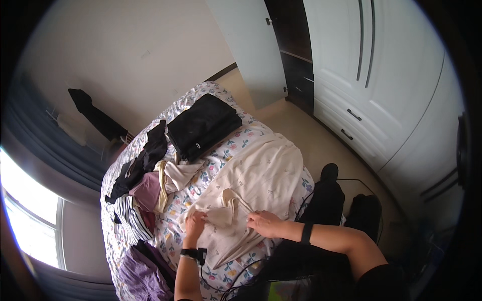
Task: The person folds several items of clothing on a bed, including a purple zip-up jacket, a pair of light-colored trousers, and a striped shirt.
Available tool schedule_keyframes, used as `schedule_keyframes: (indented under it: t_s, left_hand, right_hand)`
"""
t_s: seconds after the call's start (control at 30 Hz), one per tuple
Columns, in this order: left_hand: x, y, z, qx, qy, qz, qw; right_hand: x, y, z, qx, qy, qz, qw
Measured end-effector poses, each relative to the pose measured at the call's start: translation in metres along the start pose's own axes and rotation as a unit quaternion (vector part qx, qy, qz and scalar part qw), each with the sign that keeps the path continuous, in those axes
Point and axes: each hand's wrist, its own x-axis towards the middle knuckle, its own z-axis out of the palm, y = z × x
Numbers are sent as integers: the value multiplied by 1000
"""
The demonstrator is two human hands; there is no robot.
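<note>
A large cream garment [261, 173] with a small scattered print lies spread on the bed in front of me, its near part bunched and creased. My left hand [195, 223] has its fingers closed on the garment's left edge, beside a raised fold. On the other side of that fold, my right hand [264, 223] pinches the same cloth. The garment's exact kind is hard to make out. Black bands circle both wrists, and the left one carries a small dark device [201, 256].
Folded black clothing [205, 125] is stacked farther up the floral-sheeted bed [213, 90]. Along the left lie a pink cloth [146, 192], a striped garment [132, 219] and a purple one [143, 276]. A white wardrobe [346, 75] stands at right, one door open. Dark cables cross near my lap.
</note>
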Motion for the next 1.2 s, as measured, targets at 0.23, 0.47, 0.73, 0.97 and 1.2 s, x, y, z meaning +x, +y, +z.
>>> schedule_keyframes:
  t_s: [0.23, 0.47, 0.73, 0.97, 1.2]
  left_hand:
    - [82, -1, -20, -110, 220, -43, 968]
    - [36, 29, 16, 77, 290, -36, 953]
    - [20, 23, 35, -128, 205, -186, 952]
    - [73, 35, 29, -116, 220, -25, 968]
    - [88, 77, 26, -464, 70, -20, 883]
  right_hand:
    - [-4, 1, 15, 6, -64, 26, 998]
    - [-7, 13, 14, 63, 134, 67, 987]
    - [11, 16, 36, 33, -10, 103, 994]
    - [4, 26, 36, -54, -90, 93, 990]
    - [-11, 36, 39, 36, -23, 112, 993]
